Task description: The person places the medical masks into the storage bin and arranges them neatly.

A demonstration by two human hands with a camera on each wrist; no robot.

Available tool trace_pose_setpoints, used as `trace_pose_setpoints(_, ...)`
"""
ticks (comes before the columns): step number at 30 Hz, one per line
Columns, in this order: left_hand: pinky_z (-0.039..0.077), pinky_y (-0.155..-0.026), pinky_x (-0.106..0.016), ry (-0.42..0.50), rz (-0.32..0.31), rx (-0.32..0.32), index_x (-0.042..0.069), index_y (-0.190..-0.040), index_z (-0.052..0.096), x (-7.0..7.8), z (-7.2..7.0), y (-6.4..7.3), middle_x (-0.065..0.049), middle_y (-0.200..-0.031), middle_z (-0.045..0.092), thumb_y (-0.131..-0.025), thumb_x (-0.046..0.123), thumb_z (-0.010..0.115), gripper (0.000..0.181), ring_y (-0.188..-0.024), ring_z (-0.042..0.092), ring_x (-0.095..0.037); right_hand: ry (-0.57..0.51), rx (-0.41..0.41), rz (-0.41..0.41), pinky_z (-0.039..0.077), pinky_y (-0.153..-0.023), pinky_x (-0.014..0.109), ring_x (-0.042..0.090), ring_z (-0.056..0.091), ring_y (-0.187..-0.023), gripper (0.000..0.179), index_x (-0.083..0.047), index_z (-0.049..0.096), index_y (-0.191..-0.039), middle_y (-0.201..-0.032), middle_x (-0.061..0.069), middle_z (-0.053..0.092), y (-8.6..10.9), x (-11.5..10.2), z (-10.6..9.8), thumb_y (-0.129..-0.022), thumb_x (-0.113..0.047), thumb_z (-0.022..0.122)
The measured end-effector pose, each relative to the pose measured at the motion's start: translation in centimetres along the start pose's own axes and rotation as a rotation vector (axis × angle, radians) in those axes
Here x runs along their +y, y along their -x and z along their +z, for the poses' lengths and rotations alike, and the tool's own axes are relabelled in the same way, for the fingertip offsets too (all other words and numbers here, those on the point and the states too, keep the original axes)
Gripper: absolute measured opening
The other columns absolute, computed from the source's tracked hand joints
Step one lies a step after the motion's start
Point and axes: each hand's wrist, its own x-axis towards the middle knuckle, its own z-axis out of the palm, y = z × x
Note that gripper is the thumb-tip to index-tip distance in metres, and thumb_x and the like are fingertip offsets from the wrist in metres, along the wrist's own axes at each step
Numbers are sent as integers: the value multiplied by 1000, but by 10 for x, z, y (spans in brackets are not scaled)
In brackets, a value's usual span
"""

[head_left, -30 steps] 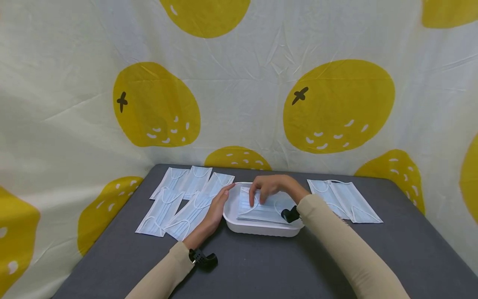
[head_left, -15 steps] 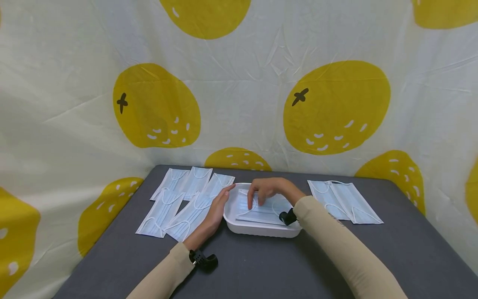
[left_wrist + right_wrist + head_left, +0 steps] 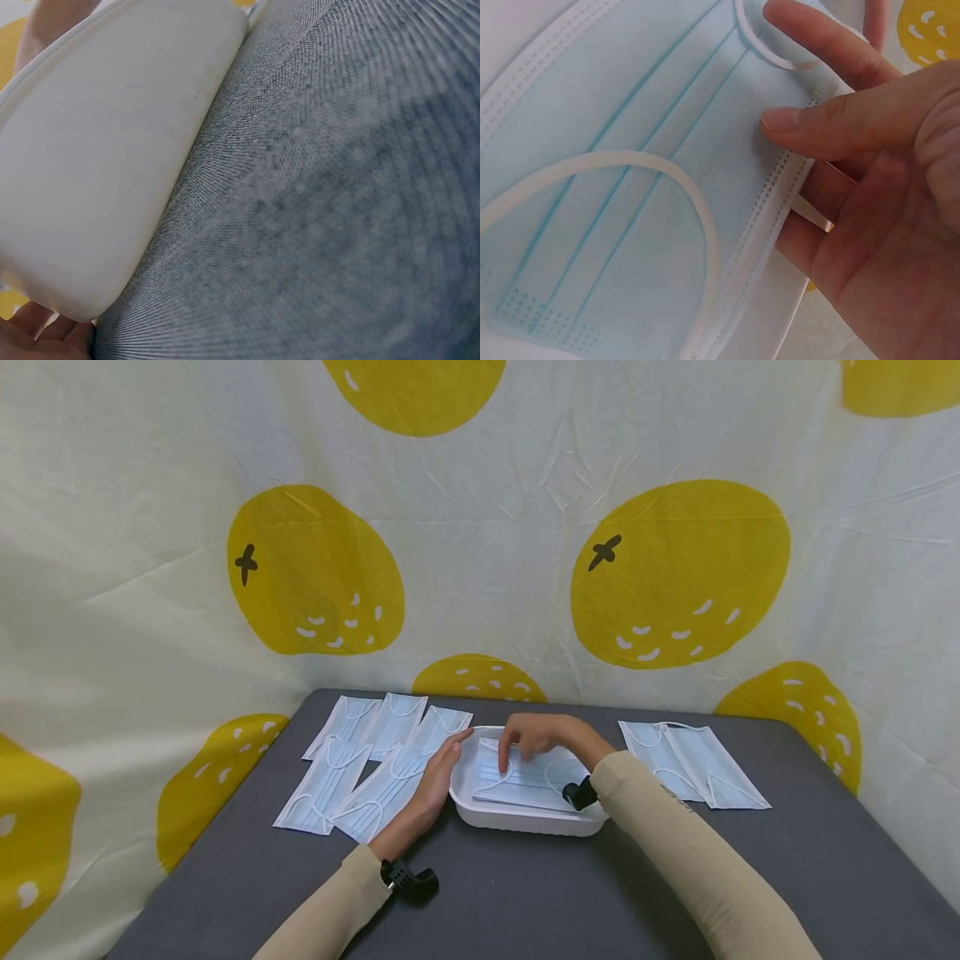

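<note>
A white plastic tray point(image 3: 517, 821) stands at the middle of the table, with light blue face masks lying inside it. The top face mask point(image 3: 528, 789) lies with its ear loops upward. My left hand point(image 3: 429, 789) rests against the tray's left side, fingers straight. In the left wrist view its fingertips touch the tray's lower corner. Over the far side of the tray, my right hand point(image 3: 534, 735) pinches the mask's far long edge. In the right wrist view the thumb point(image 3: 802, 127) lies on top and other fingers go under the edge; the index finger extends over the mask.
Several loose masks point(image 3: 330, 785) lie spread left of the tray, close to my left hand. Two overlapping masks point(image 3: 705, 768) lie at the right. The dark grey tabletop point(image 3: 517, 902) ends at a patterned curtain point(image 3: 487, 568) behind.
The masks in the tray have shifted slightly left and settled lower since a second ago. My right hand has moved slightly with them, its index finger now pointing down. The left hand stays put.
</note>
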Motion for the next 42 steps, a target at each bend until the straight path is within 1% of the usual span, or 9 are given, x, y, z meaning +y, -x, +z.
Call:
trace_pose_setpoints(3, 14, -130, -57, 1, 0, 1, 11, -156, 45, 0, 0, 0, -12, -166, 38, -115, 30, 30, 48, -159, 24, -33, 6, 22, -13, 35, -74, 27, 15, 49, -91, 52, -11, 83, -97, -106, 0, 69, 1, 0, -2, -79, 23, 48)
trace_pose_setpoints(6, 13, -130, -57, 7, -3, 2, 11, -156, 45, -1, 0, 0, -11, -166, 38, -115, 29, 30, 48, -159, 24, -32, 9, 38, -24, 34, -71, 27, 14, 47, -86, 54, -10, 83, -98, -105, 1, 70, 1, 2, -4, -78, 23, 46)
trace_pose_setpoints(17, 13, -130, -57, 12, 0, 2, 10, -156, 46, -2, -2, 1, -12, -166, 39, -114, 29, 31, 48, -159, 24, -32, 43, 71, 0, 41, -82, 30, 16, 53, -95, 49, -13, 82, -99, -109, 1, 71, 0, 4, -2, -84, 20, 50)
trace_pose_setpoints(20, 13, -130, -57, 11, -5, 2, 10, -156, 45, -2, -1, 1, -12, -166, 39, -114, 29, 31, 48, -159, 24, -32, 55, 68, 6, 41, -82, 30, 16, 53, -95, 49, -14, 82, -98, -108, 0, 71, 1, 3, -1, -85, 19, 49)
trace_pose_setpoints(24, 14, -130, -57, 14, -11, -3, 11, -156, 45, -1, -1, 0, -11, -166, 38, -115, 30, 30, 48, -159, 24, -33, 69, 57, 24, 39, -79, 30, 17, 51, -91, 50, -16, 83, -97, -105, -1, 70, 0, 2, 0, -85, 19, 49)
trace_pose_setpoints(28, 15, -130, -57, 16, -13, -4, 12, -156, 45, -1, 0, 0, -11, -166, 38, -115, 30, 29, 48, -158, 25, -32, 73, 55, 39, 38, -78, 31, 17, 51, -92, 51, -16, 83, -96, -103, -1, 69, 0, 3, 2, -85, 19, 47)
trace_pose_setpoints(31, 15, -130, -56, 12, -12, -3, 13, -156, 45, -2, 1, -1, -10, -166, 38, -115, 30, 29, 48, -158, 26, -32, 86, 52, 41, 38, -80, 31, 18, 51, -95, 51, -17, 82, -96, -103, -2, 66, 0, 4, 3, -86, 18, 46)
trace_pose_setpoints(36, 15, -130, -57, 7, -10, -13, 13, -157, 44, -3, 1, -1, -11, -167, 37, -114, 31, 29, 49, -159, 24, -32, 105, 49, 35, 36, -80, 32, 17, 50, -94, 51, -17, 82, -96, -98, -1, 62, 0, 6, 4, -87, 18, 46)
trace_pose_setpoints(42, 14, -130, -57, 13, -11, -15, 13, -157, 43, -3, 1, -1, -11, -167, 37, -115, 31, 29, 49, -159, 24, -32, 114, 54, 36, 37, -82, 32, 17, 50, -95, 51, -18, 82, -95, -98, -1, 63, 1, 5, 5, -88, 17, 46)
